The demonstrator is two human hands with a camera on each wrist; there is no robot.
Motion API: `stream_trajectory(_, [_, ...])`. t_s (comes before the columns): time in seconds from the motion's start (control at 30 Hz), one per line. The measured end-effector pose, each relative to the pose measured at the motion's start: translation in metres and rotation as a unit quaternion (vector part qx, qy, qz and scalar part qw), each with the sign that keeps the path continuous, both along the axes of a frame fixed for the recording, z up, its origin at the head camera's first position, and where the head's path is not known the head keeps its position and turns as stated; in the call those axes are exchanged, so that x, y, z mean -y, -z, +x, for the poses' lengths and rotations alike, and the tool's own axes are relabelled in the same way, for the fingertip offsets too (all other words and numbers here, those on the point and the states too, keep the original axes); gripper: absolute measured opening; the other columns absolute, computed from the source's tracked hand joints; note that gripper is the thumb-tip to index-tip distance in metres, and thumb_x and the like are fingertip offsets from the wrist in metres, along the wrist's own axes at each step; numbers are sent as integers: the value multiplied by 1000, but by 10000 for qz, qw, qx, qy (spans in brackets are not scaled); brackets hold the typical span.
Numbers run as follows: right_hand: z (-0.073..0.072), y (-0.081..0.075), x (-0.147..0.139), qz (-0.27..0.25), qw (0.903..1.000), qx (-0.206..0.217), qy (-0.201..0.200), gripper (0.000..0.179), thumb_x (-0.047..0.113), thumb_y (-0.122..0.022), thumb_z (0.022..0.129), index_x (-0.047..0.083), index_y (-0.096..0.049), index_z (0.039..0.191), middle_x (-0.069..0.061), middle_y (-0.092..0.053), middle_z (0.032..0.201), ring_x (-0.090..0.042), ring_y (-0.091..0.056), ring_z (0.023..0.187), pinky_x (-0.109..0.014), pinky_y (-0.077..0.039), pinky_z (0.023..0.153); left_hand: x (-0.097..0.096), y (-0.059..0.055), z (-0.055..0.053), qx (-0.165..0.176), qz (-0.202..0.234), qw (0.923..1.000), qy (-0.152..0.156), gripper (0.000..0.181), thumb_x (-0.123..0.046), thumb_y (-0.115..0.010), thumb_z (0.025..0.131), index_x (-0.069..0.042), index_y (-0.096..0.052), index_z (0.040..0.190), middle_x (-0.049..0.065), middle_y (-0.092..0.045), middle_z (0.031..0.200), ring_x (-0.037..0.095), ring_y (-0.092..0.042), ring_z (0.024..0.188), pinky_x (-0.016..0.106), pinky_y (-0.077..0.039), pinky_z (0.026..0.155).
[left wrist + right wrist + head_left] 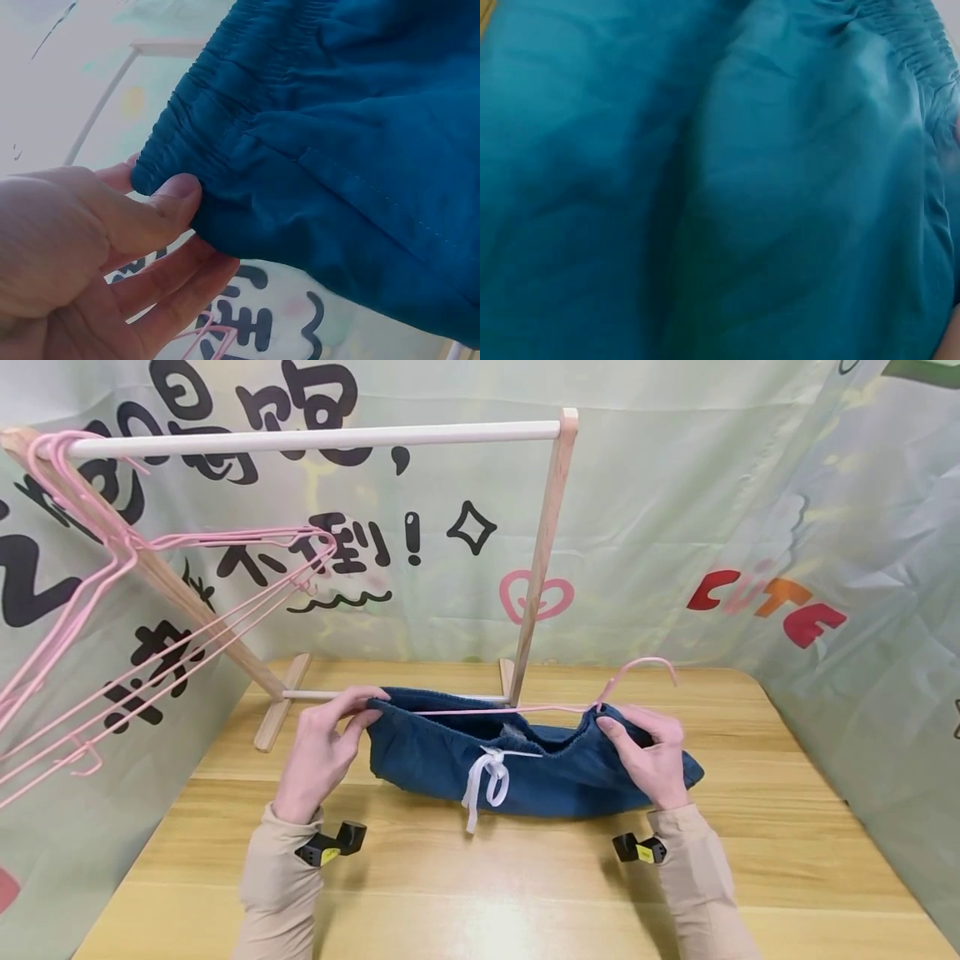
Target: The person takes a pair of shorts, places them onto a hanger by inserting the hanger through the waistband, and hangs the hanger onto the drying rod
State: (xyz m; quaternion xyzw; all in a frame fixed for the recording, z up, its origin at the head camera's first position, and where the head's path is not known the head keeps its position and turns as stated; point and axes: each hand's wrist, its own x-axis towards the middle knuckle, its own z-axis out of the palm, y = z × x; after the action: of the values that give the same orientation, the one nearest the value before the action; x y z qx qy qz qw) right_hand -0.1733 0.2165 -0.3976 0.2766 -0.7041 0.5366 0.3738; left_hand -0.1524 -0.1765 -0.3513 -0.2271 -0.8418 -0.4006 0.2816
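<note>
Dark blue drawstring shorts (435, 772) hang between my two hands above the table, waistband upward, with a white drawstring (491, 768) tied in a bow at the front. My left hand (322, 747) pinches the left end of the waistband, thumb in front; the left wrist view shows the gathered elastic (202, 112) under that thumb. At the other end, my right hand (656, 756) grips the waistband close beside the hook of a pink hanger (540, 708). The hanger's arm runs left along the waist opening, and its rest is hidden by cloth. Blue fabric (795, 187) fills most of the right wrist view.
A wooden rack with a white top rail (322, 439) stands behind the shorts at left. Several pink hangers (240, 535) hang from its left end, jutting toward the left foreground. Below is the wooden table (487, 893); a printed curtain (675, 485) surrounds it.
</note>
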Motion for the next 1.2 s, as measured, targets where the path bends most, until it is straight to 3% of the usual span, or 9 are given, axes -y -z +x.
stream_trajectory(0.17, [3, -2, 8, 157, 9998, -82, -59, 27, -22, -71, 72, -8, -77, 94, 8, -77, 97, 0, -72, 95, -17, -54, 89, -9, 2, -1, 24, -102, 9998, 157, 31, 7, -68, 90, -11, -71, 115, 8, -75, 109, 19, -72, 93, 9, -43, 78])
stream_trajectory(0.37, [5, -5, 14, 266, 9996, -76, 95, 25, -19, -74, 73, -6, -77, 94, 8, -77, 97, 3, -71, 95, -16, -53, 89, -19, 4, -1, -190, -357, 9989, 243, 36, 8, -68, 90, -12, -70, 120, 7, -75, 108, 13, -59, 72, 18, -41, 65])
stream_trajectory(0.43, [6, -5, 15, 313, 9993, -61, 207, 25, -18, -75, 73, -5, -77, 94, 6, -77, 94, 4, -70, 95, -15, -52, 89, -23, 5, -2, -247, -475, 9980, 327, 38, 8, -67, 90, -12, -69, 123, 7, -75, 111, 15, -64, 75, 21, -50, 71])
stream_trajectory(0.5, [6, -6, 16, 355, 9989, -55, 289, 26, -18, -75, 72, -5, -78, 94, 1, -78, 92, 5, -70, 95, -15, -52, 88, -26, 6, -2, -248, -594, 9970, 435, 39, 7, -65, 92, -11, -67, 126, 8, -74, 117, 18, -71, 93, 29, -56, 84])
stream_trajectory(0.6, [7, -7, 16, 343, 9988, -48, 355, 27, -19, -75, 72, -5, -78, 95, -2, -78, 90, 5, -70, 94, -14, -52, 87, -31, 7, -2, -123, -746, 9955, 570, 41, 3, -63, 95, -9, -62, 134, 11, -70, 128, 25, -69, 116, 39, -54, 99])
stream_trajectory(0.73, [8, -7, 18, 256, 9990, -54, 365, 25, -18, -75, 74, -4, -78, 95, -6, -77, 88, 4, -70, 90, -13, -52, 84, -34, 8, -2, 256, -896, 9932, 705, 45, -9, -66, 97, -7, -57, 141, 13, -66, 134, 28, -65, 123, 43, -51, 104])
stream_trajectory(0.93, [9, -8, 21, 359, 9988, -16, 341, 17, -9, -77, 79, -2, -78, 95, -19, -73, 81, 3, -68, 86, -12, -51, 82, -42, 12, -1, 600, -1125, 9898, 640, 28, -23, -67, 98, -10, -67, 123, 7, -73, 117, 23, -71, 104, 42, -56, 91])
stream_trajectory(1.07, [9, -8, 21, 390, 9988, 85, 290, 19, -9, -77, 79, -2, -77, 96, -17, -73, 82, 2, -67, 86, -12, -51, 82, -46, 14, -1, 297, -1116, 9926, 365, 15, -21, -65, 99, -14, -68, 111, 2, -72, 104, 18, -69, 84, 37, -55, 75])
stream_trajectory(1.2, [9, -8, 19, 458, 9984, 213, 240, 24, -13, -76, 77, -1, -78, 99, -6, -76, 88, 2, -68, 89, -12, -51, 84, -47, 15, -2, -136, -1038, 9942, 242, 11, -15, -66, 97, -13, -66, 108, 2, -71, 101, 16, -66, 78, 35, -54, 70])
